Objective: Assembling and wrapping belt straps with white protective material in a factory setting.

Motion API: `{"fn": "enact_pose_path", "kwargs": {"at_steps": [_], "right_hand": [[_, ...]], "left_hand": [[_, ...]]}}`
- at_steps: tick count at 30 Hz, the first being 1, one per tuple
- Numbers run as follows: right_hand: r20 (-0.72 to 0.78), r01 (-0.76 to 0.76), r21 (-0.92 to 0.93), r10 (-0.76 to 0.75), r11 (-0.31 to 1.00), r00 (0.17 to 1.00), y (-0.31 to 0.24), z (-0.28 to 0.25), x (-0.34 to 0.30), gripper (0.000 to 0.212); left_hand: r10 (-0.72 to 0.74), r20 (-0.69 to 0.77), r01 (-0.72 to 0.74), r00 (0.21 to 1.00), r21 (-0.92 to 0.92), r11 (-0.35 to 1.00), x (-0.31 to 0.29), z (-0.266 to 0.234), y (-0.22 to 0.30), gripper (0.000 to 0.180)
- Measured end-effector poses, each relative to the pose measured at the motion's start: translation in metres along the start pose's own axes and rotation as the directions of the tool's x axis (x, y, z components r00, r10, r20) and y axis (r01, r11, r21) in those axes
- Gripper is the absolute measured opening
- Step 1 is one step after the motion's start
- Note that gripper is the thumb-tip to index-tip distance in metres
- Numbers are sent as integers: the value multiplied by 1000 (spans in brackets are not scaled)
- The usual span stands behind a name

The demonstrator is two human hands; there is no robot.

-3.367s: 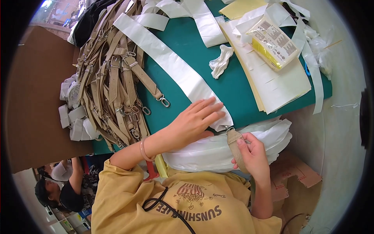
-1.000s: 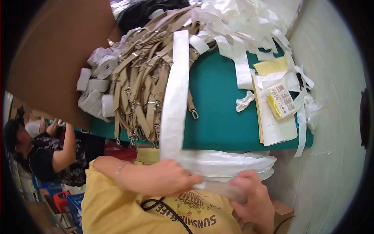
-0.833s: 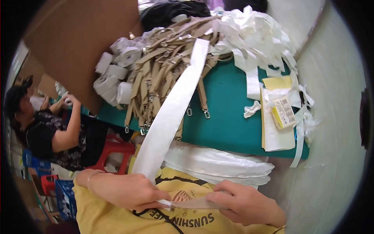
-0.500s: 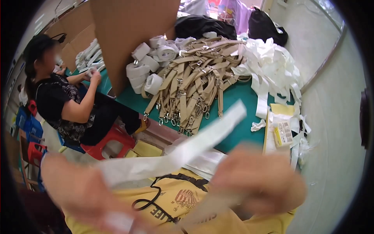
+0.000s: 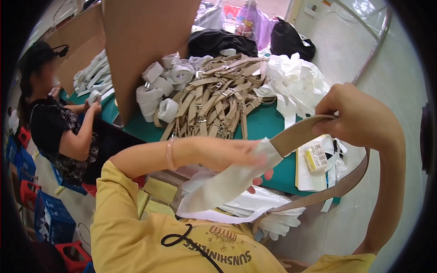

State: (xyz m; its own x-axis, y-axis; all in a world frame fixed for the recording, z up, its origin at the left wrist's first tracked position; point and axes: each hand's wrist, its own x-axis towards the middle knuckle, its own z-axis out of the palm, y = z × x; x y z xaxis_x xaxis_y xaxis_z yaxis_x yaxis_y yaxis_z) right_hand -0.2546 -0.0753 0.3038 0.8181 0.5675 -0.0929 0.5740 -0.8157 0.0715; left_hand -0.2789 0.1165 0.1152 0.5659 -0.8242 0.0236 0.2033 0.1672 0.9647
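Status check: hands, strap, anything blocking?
Right hand raised, gripping the tan strap. Left hand closed on the white sleeve around the strap's lower part. Nothing between the hands; strap pile sits clear on the green table.

Left hand [image 5: 236,157]: we see its fingers blurred, partly behind the wrap [image 5: 227,182].
Strap [image 5: 318,195]: its middle is hidden at 3 o'clock.

A green-topped table [image 5: 264,125] stands on pale glossy floor [image 5: 350,41], with brown cardboard panels [image 5: 145,41] and red stools [image 5: 27,200].
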Motion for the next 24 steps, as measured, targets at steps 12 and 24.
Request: {"fn": "enact_pose_path", "kwargs": {"at_steps": [12, 24], "right_hand": [[-21, -108, 55, 109, 993, 994, 40, -11, -5, 14], [10, -31, 52, 31, 998, 999, 35, 5, -1, 5]], "left_hand": [[246, 224, -313, 943, 344, 885, 66, -7, 28, 43], [354, 220, -411, 909, 328, 851, 104, -10, 44, 32]]}}
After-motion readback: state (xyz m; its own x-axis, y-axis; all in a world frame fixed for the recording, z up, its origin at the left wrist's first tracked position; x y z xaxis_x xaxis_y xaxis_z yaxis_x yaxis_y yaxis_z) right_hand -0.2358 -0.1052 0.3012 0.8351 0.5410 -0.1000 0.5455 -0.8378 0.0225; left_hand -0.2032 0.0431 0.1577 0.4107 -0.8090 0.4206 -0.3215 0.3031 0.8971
